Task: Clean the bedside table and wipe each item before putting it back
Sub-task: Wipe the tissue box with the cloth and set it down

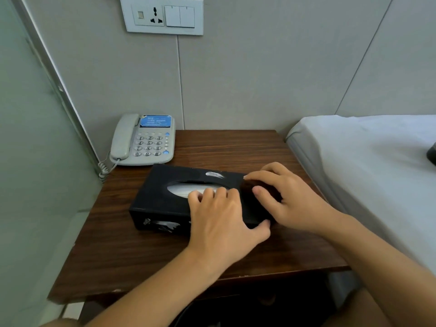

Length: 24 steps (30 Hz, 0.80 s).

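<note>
A black tissue box [160, 197] with an oval slot lies across the middle of the dark wooden bedside table [236, 147]. My left hand [221, 218] rests on the box's top and near side, fingers at the slot's edge, thumb spread along the front. My right hand [287, 197] grips a dark brown cloth [250, 185] and presses it on the right end of the box top. Scuffed white patches show on the box's top and front.
A grey corded telephone [144, 140] stands at the table's back left corner, its coiled cord hanging over the left edge. A bed with a white sheet [365, 161] borders the right side, a dark object at its far right. A wall socket panel [162, 15] is above.
</note>
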Tool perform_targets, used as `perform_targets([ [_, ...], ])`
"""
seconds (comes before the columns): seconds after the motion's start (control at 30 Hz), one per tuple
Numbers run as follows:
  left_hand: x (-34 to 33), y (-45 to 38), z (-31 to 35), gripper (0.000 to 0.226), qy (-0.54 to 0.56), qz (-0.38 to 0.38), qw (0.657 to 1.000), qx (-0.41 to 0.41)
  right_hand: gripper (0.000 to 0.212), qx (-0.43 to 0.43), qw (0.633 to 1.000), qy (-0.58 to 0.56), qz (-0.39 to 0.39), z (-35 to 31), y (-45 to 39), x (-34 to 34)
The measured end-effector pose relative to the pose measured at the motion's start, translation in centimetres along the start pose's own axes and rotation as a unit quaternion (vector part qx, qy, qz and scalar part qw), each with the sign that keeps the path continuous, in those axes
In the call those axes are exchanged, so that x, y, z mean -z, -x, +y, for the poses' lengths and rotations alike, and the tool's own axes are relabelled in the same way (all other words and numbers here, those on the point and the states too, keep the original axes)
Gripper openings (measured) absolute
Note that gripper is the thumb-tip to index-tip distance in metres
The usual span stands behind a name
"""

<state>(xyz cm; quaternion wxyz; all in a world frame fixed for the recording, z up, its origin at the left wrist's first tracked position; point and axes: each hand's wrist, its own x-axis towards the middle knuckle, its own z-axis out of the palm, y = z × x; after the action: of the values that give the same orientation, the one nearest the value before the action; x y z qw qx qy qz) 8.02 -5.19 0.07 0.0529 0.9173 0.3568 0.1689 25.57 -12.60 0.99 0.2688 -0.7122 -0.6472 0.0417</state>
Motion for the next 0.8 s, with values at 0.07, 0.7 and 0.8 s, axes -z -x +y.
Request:
perform_targets([
  [0.07,0.0,0.0,-0.1,0.062,0.012,0.0,1.0,-0.004,0.04,0.002,1.0,0.013,0.013,-0.2,0.1,0.0],
  [0.7,0.3,0.0,-2.1,0.057,0.093,-0.041,0.993,-0.052,0.025,0.048,0.993,0.059,-0.093,-1.9,-1.5,2.4],
  [0.8,0.3,-0.1,-2.2,0.059,0.08,-0.036,0.995,-0.052,0.026,0.014,0.994,0.097,-0.05,-0.8,-3.4,2.1],
])
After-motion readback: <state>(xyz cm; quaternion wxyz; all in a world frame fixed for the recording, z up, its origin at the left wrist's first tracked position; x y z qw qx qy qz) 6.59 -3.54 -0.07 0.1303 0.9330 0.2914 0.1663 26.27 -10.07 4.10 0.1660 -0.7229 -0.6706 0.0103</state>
